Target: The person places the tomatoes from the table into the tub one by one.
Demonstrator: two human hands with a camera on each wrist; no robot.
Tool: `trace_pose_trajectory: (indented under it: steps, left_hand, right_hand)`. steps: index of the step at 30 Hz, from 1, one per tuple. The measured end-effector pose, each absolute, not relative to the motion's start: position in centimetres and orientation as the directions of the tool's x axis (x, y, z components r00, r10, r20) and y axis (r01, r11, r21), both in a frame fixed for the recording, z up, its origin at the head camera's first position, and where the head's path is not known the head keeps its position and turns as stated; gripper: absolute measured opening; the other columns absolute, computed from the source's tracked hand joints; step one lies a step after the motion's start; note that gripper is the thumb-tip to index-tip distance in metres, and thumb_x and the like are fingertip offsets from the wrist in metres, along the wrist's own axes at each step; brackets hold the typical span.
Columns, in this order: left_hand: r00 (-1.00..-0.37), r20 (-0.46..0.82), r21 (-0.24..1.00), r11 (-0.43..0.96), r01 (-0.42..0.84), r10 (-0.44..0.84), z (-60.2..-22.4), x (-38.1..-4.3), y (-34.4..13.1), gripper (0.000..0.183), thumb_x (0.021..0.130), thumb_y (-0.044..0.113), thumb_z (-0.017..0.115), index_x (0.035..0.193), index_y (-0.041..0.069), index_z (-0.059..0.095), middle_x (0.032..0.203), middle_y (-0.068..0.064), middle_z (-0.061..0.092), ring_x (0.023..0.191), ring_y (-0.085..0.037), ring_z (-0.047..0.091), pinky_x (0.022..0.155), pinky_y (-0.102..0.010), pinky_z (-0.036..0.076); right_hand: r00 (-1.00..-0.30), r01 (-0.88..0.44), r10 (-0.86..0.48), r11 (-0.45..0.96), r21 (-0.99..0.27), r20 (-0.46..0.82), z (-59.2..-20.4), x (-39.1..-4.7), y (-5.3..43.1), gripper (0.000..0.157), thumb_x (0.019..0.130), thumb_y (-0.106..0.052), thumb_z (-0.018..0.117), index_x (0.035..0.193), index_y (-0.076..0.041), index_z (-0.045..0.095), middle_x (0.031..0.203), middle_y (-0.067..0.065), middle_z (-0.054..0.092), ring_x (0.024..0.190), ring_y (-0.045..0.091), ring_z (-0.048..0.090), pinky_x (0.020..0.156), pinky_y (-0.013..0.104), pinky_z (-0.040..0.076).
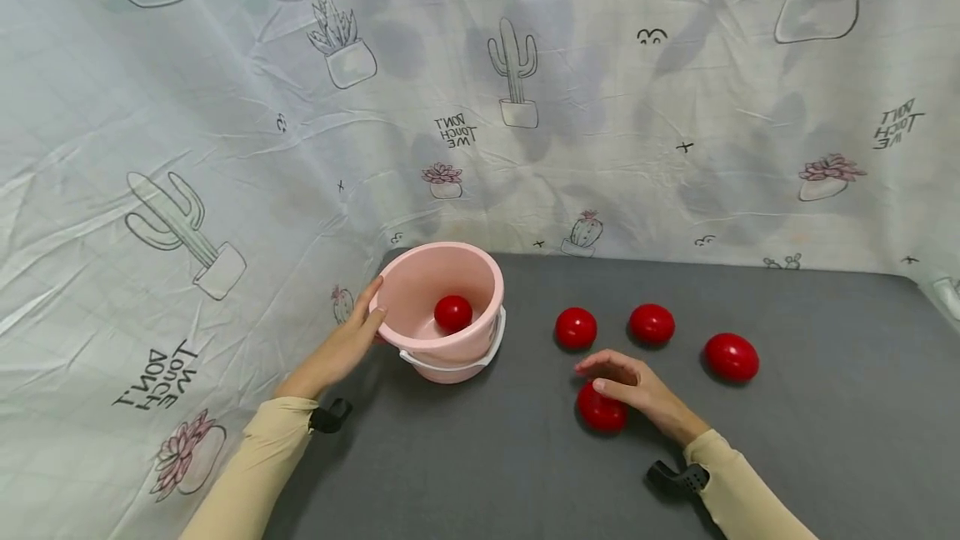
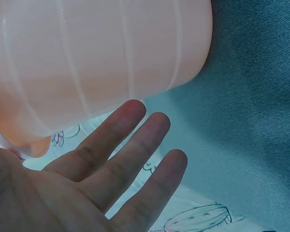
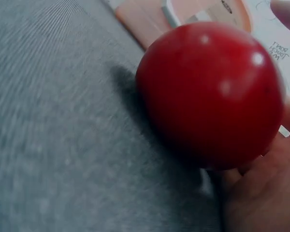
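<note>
A pink bucket [image 1: 442,348] stands at the back left of the table, its mouth tilted toward the head camera, with one red ball [image 1: 453,314] inside. My left hand [image 1: 348,348] holds its left rim, thumb over the edge. In the left wrist view three fingers [image 2: 130,145] stretch out below the bucket's ribbed side [image 2: 106,53]. My right hand [image 1: 637,390] hovers around the nearest glossy, slightly oval red ball [image 1: 600,408], thumb over its top and fingers arched beyond it. One fingertip [image 3: 287,14] shows apart from that ball in the right wrist view.
More red balls lie on the grey table [image 1: 480,473] behind and right of my right hand: one [image 1: 576,328] nearest the bucket, another [image 1: 652,324] at the back, a third [image 1: 731,357] farther right. A white curtain [image 1: 600,90] with cactus drawings encloses the back and left.
</note>
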State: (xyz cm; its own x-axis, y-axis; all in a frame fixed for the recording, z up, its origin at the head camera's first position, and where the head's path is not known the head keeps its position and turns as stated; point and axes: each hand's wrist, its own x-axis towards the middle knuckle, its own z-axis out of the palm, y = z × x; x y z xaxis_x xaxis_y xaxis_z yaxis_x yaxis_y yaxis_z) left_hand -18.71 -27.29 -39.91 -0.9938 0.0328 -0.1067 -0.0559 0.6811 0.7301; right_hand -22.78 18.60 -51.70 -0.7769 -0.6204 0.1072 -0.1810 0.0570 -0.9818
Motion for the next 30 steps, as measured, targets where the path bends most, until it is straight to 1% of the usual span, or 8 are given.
trace_pose_trajectory:
  steps: [3,5,11,16,19,23,27,30]
  left_hand:
    - [-0.993,-0.114,0.732,0.678,-0.065,0.028,-40.0,-18.7,-27.3,0.061,0.109,0.049,0.031,0.162,0.044,0.0,0.151,-0.021,0.048,0.116,-0.031,0.067,0.111,-0.061,0.039]
    - [-0.992,-0.124,0.726,0.683,-0.079,0.017,-40.0,-18.7,-27.3,0.061,0.109,0.051,0.03,0.161,0.045,0.0,0.147,-0.022,0.053,0.116,-0.031,0.067,0.111,-0.062,0.039]
    - [-0.99,-0.142,0.717,0.69,-0.1,0.005,-40.2,-18.8,-27.1,0.059,0.108,0.055,0.029,0.159,0.051,0.0,0.135,-0.02,0.064,0.119,-0.034,0.067,0.112,-0.063,0.038]
    - [-0.99,-0.142,0.715,0.692,-0.1,0.004,-40.2,-19.0,-27.1,0.059,0.108,0.056,0.029,0.159,0.051,0.0,0.14,-0.019,0.06,0.119,-0.032,0.067,0.113,-0.064,0.036]
    - [-0.99,-0.142,0.715,0.692,-0.099,0.005,-40.1,-19.0,-27.2,0.06,0.108,0.056,0.029,0.159,0.051,-0.001,0.149,-0.018,0.053,0.119,-0.03,0.066,0.113,-0.064,0.036]
    - [-0.99,-0.138,0.71,0.698,-0.092,0.009,-39.8,-18.9,-27.4,0.061,0.109,0.053,0.029,0.161,0.046,-0.002,0.156,-0.02,0.043,0.12,-0.031,0.066,0.112,-0.063,0.038]
    - [-0.991,-0.131,0.708,0.701,-0.086,0.01,-39.7,-18.7,-27.6,0.061,0.109,0.051,0.03,0.161,0.046,-0.001,0.154,-0.021,0.046,0.119,-0.032,0.066,0.112,-0.062,0.038]
    - [-0.992,-0.124,0.709,0.7,-0.08,0.012,-39.7,-18.6,-27.6,0.061,0.109,0.051,0.03,0.161,0.046,-0.001,0.153,-0.021,0.047,0.119,-0.032,0.067,0.112,-0.062,0.038]
  right_hand:
    - [-0.776,-0.179,-0.626,0.103,-0.979,0.076,-51.7,-22.5,18.5,0.031,0.1,-0.017,0.06,0.13,-0.01,0.062,0.134,0.019,0.063,0.118,0.007,0.06,0.099,0.02,0.047]
    - [-0.768,-0.188,-0.637,0.126,-0.974,0.066,-51.7,-22.4,18.4,0.032,0.099,-0.017,0.063,0.13,-0.011,0.063,0.134,0.018,0.063,0.118,0.006,0.059,0.099,0.02,0.047]
    - [-0.728,-0.213,-0.685,0.163,-0.963,0.045,-51.8,-21.8,18.6,0.038,0.093,-0.015,0.071,0.13,-0.011,0.062,0.13,0.021,0.062,0.108,0.007,0.06,0.085,0.029,0.056]
    - [-0.706,-0.241,-0.707,0.196,-0.951,0.033,-51.8,-21.9,18.4,0.041,0.09,-0.016,0.075,0.129,-0.012,0.061,0.125,0.018,0.061,0.107,0.012,0.06,0.082,0.032,0.056]
    - [-0.706,-0.27,-0.707,0.223,-0.937,0.035,-51.7,-21.9,18.1,0.039,0.089,-0.019,0.077,0.126,-0.014,0.063,0.121,0.014,0.061,0.106,0.013,0.061,0.08,0.031,0.056]
    - [-0.712,-0.292,-0.7,0.239,-0.926,0.044,-51.7,-22.0,17.6,0.034,0.089,-0.021,0.076,0.121,-0.016,0.064,0.117,0.012,0.062,0.103,0.014,0.061,0.078,0.031,0.057]
    - [-0.708,-0.28,-0.705,0.224,-0.933,0.043,-51.8,-22.1,17.5,0.03,0.09,-0.018,0.075,0.118,-0.015,0.064,0.116,0.013,0.062,0.103,0.015,0.06,0.078,0.031,0.057]
    - [-0.708,-0.26,-0.705,0.206,-0.943,0.041,-51.9,-22.3,17.6,0.029,0.091,-0.015,0.073,0.118,-0.012,0.063,0.115,0.015,0.062,0.103,0.015,0.06,0.078,0.032,0.058]
